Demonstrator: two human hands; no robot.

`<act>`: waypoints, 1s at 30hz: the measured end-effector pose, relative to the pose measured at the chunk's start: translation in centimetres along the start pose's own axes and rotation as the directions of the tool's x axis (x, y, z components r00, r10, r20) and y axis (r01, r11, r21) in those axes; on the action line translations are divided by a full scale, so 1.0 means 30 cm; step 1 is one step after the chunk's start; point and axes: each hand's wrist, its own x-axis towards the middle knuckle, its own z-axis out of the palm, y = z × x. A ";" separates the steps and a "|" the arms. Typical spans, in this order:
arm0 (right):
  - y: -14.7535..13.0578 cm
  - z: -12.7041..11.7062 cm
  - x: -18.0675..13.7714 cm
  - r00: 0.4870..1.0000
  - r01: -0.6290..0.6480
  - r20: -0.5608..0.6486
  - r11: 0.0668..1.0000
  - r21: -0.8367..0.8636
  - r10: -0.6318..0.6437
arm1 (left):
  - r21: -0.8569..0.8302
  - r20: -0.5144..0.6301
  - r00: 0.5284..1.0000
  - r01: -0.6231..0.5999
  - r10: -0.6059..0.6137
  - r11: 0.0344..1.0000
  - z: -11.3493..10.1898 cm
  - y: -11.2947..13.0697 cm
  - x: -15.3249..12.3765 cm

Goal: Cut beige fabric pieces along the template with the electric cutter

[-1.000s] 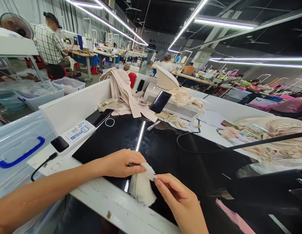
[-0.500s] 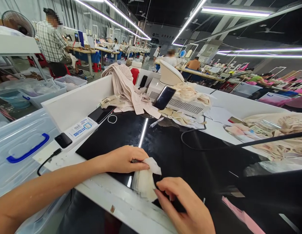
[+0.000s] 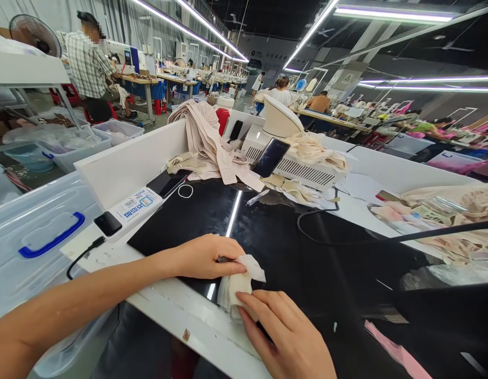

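Near the front edge of the black tabletop (image 3: 275, 247) lies a small stack of cream fabric pieces (image 3: 231, 289), its layers loosely fanned. My left hand (image 3: 208, 257) is closed on the top end, thumb and fingers pinching it, and a white flap sticks out to the right of the thumb. From the lower right, my right hand (image 3: 287, 331) pinches the stack's near part between thumb and fingertips. The stack's underside and the parts under my fingers are hidden.
Beige fabric strips (image 3: 212, 142) and a propped phone (image 3: 271, 157) stand at the back. A black cable (image 3: 370, 241) crosses the right side, with a pink strip (image 3: 394, 350) nearer me. Another phone (image 3: 108, 223) lies left. A person in a checked shirt (image 3: 86, 66) works far left.
My right hand has moved left onto the stack, its fingertips now over the near part and bending it. My left hand keeps its pinch. The whole view has shifted slightly.
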 end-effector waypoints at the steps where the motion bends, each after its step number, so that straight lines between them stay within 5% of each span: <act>1: 0.001 0.000 -0.003 1.000 -0.015 0.007 1.000 0.010 0.014 | -0.002 -0.001 1.000 -0.002 0.002 1.000 0.000 0.000 0.001; 8: -0.005 0.004 -0.012 0.976 -0.211 0.002 0.941 0.266 0.218 | -0.005 -0.004 1.000 -0.011 0.011 1.000 0.002 -0.005 0.000; 15: -0.004 0.008 0.002 0.847 -0.501 0.112 0.711 0.493 0.519 | -0.017 -0.009 1.000 -0.025 0.025 1.000 -0.001 -0.001 -0.002; 22: 0.014 -0.008 0.023 0.763 -0.593 0.115 0.618 0.517 0.637 | -0.034 -0.005 1.000 -0.025 0.025 0.999 -0.002 -0.003 -0.007; 26: 0.008 -0.011 0.008 0.806 -0.523 0.012 0.702 0.483 0.592 | -0.016 -0.007 0.999 -0.045 0.045 0.999 0.005 -0.014 -0.005; 30: 0.008 -0.009 -0.016 0.946 -0.278 -0.070 0.903 0.328 0.317 | -0.016 -0.017 0.999 -0.050 0.050 0.999 0.007 -0.017 -0.005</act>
